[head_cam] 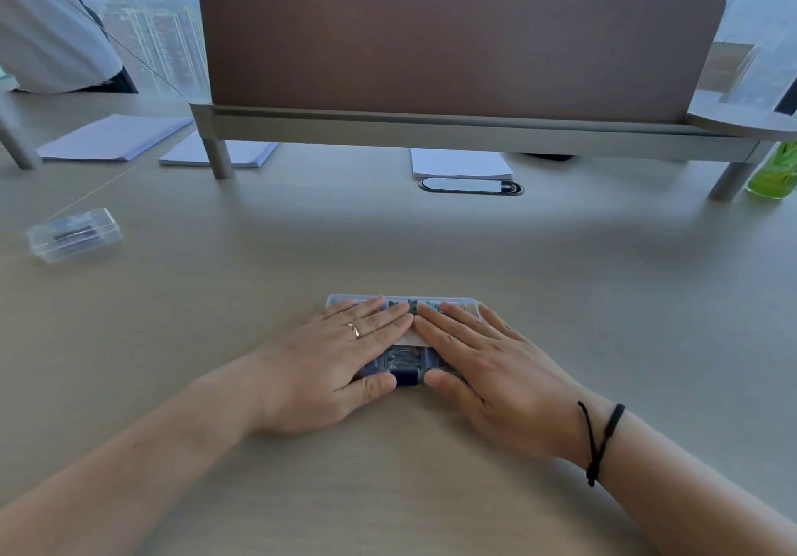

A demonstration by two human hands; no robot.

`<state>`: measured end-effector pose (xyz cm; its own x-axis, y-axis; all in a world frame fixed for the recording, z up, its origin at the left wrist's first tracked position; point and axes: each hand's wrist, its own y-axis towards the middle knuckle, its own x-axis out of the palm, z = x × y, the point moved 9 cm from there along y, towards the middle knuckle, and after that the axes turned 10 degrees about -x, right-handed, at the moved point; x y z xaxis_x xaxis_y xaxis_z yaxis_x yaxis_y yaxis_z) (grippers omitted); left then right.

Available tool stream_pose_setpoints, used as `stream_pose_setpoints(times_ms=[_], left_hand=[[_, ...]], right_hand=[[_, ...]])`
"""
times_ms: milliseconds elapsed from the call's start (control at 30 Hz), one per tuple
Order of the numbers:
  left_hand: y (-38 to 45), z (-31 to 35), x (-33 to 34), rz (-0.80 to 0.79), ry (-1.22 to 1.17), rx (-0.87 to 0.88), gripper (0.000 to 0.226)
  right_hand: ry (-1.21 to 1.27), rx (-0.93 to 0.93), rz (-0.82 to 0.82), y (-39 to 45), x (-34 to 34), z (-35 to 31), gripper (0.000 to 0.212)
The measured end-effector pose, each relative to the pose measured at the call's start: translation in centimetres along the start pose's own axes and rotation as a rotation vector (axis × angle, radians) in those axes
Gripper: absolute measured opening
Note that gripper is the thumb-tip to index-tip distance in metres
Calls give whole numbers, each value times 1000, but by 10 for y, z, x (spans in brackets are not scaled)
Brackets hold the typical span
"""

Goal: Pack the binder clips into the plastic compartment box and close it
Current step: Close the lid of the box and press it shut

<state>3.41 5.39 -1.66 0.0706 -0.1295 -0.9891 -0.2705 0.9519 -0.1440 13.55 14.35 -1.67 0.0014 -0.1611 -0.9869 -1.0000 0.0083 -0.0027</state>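
A clear plastic compartment box lies on the desk in front of me with its lid down. Dark blue binder clips show through the lid between my hands. My left hand lies flat on the left half of the lid, fingers together and stretched out. My right hand lies flat on the right half in the same way. Both thumbs rest at the box's near edge. Most of the box is hidden under my palms.
A second clear plastic box with dark clips inside sits at the far left. Paper stacks lie under a raised shelf with a brown divider panel. A cable grommet and a green bottle are behind.
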Motion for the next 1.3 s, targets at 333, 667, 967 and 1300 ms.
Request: stream_pose_setpoints(times_ms=[333, 667, 967, 1300], left_hand=[[-3, -6, -4, 103, -346, 154, 41], [-1, -26, 4, 192, -267, -186, 97], [-11, -53, -5, 260, -498, -252, 101], [-19, -96, -11, 508, -953, -581, 21]], right_hand=[[131, 72, 120, 5, -1, 11, 62], [-5, 22, 74, 2, -3, 3, 88], [-2, 15, 113, 2, -2, 8, 76], [10, 7, 160, 0, -8, 7, 67]])
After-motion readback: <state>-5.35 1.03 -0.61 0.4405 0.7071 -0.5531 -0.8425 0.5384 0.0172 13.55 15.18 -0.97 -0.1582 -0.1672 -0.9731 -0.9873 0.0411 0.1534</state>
